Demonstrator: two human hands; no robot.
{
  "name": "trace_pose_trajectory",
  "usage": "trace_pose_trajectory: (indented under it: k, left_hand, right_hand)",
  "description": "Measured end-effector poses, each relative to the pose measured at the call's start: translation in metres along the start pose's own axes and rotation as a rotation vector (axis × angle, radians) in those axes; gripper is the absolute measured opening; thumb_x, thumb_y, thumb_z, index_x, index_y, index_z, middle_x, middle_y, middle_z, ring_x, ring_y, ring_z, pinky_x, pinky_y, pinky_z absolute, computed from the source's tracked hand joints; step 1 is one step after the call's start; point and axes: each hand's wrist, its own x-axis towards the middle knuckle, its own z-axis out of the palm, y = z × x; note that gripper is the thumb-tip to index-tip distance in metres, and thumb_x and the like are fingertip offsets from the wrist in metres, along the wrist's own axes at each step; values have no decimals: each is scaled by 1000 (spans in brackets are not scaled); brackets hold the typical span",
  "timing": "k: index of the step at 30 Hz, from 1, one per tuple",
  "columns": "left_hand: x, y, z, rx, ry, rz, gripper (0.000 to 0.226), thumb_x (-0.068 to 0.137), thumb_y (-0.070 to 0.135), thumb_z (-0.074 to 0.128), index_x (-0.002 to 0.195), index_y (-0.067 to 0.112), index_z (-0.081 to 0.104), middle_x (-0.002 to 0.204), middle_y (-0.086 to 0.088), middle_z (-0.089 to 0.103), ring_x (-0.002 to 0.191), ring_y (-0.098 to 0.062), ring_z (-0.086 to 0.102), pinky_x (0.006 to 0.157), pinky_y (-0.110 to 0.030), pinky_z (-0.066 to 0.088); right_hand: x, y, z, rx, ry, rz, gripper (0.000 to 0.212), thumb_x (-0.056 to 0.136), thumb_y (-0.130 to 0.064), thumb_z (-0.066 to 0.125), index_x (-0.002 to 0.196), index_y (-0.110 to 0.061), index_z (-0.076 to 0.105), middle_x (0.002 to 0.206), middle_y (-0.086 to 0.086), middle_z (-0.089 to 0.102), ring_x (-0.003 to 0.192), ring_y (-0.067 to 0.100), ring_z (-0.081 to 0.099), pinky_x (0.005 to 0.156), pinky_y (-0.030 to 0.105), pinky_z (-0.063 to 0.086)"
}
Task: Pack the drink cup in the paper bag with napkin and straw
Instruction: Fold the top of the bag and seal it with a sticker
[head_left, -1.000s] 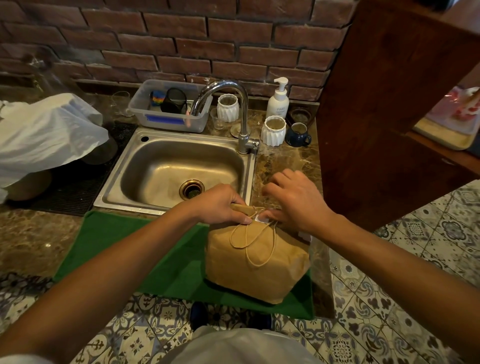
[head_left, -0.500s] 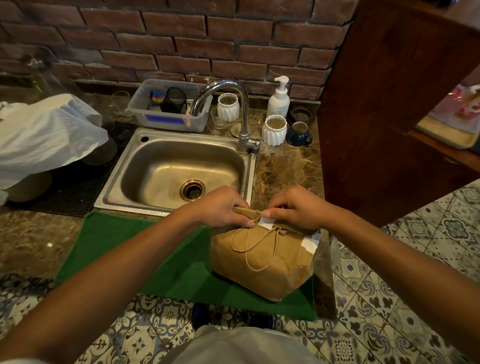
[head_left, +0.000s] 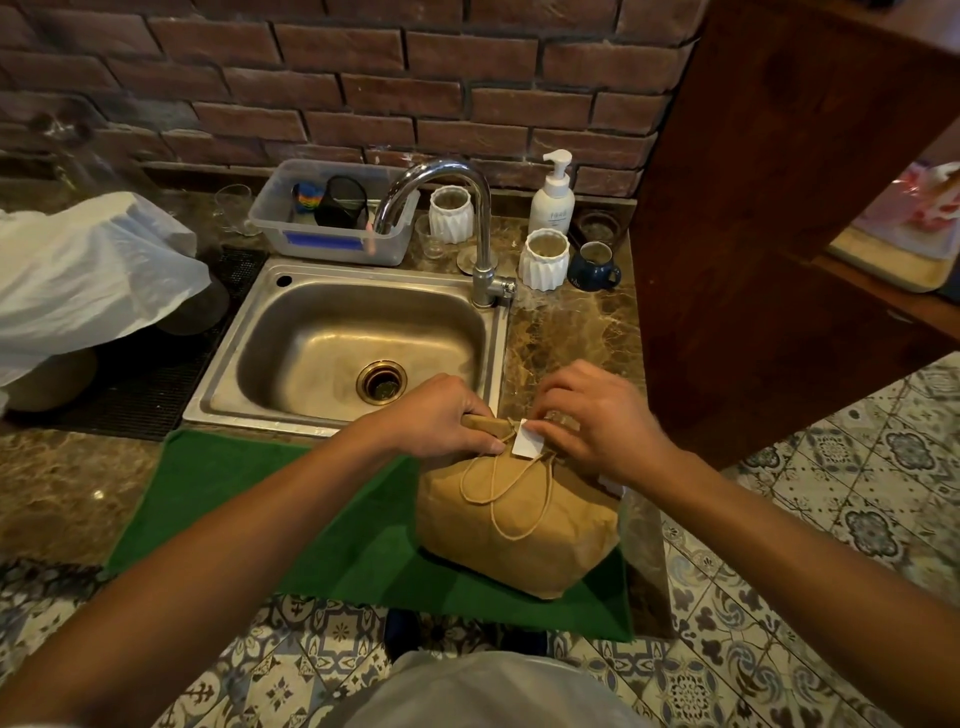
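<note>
While the brown paper bag (head_left: 514, 525) stands on a green mat (head_left: 291, 519) at about 5 o'clock in the head view, both hands work at its folded-over top. The left hand (head_left: 441, 415) is curled narrow around the rolled paper edge, pinning it down at the bag's 10 o'clock corner. The right hand (head_left: 602, 415), at the bag's 1 o'clock, has its fingertips pinched on a small white sticker (head_left: 527, 446) that lies over the fold, touching the paper. Two loops of twine handle (head_left: 506, 491) hang slack down the near face of the bag. The cup, napkin and straw cannot be seen; the bag is closed over whatever it holds. The mat lies on a brown marble table (head_left: 566, 332), its far edge just beside the steel sink (head_left: 358, 348) at 12 o'clock. Beyond the sink, a curved tap (head_left: 467, 208), a white pump bottle (head_left: 553, 200) and two white ribbed cups (head_left: 543, 260) stand against the brick wall (head_left: 415, 78).
</note>
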Motion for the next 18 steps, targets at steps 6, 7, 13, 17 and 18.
trace_pose_trajectory:
  k: [6, 7, 13, 17, 18]
  left_hand:
    - [2, -1, -1, -2, 11, 2, 30, 83, 37, 82, 57, 41, 67, 50, 19, 60, 48, 0, 51, 53, -27, 39]
    - [2, -2, -1, -10, 11, 2, 28, 83, 37, 82, 58, 40, 68, 51, 16, 61, 49, 0, 50, 55, -29, 39]
    - [5, 1, -1, -5, -16, 5, 21, 82, 37, 82, 72, 19, 79, 62, -2, 70, 53, -6, 52, 54, -32, 39]
    - [5, 4, 1, 0, -16, -14, 19, 83, 35, 82, 73, 19, 80, 62, 1, 70, 53, -7, 53, 55, -30, 40]
    - [4, 4, 2, 1, -10, -16, 19, 83, 35, 82, 72, 20, 79, 61, 1, 70, 53, -7, 54, 55, -30, 40]
  right_hand:
    - [-3, -7, -4, -63, 26, -40, 27, 98, -39, 60, 103, -21, 80, 108, -4, 75, 98, 16, 63, 78, 28, 51]
    - [-3, -7, -3, -77, 15, -37, 25, 96, -39, 63, 104, -21, 79, 107, -4, 76, 98, 16, 64, 77, 29, 51]
    - [15, -8, -9, -102, -185, 21, 25, 87, -49, 73, 91, -25, 77, 88, -7, 74, 84, 17, 64, 73, 33, 46]
    - [23, -11, -13, -50, -346, 108, 27, 90, -53, 67, 99, -29, 77, 89, -9, 71, 86, 13, 63, 74, 35, 52]
    - [25, -11, -13, -28, -377, 127, 26, 90, -52, 68, 100, -30, 78, 88, -9, 72, 84, 13, 63, 72, 36, 53]
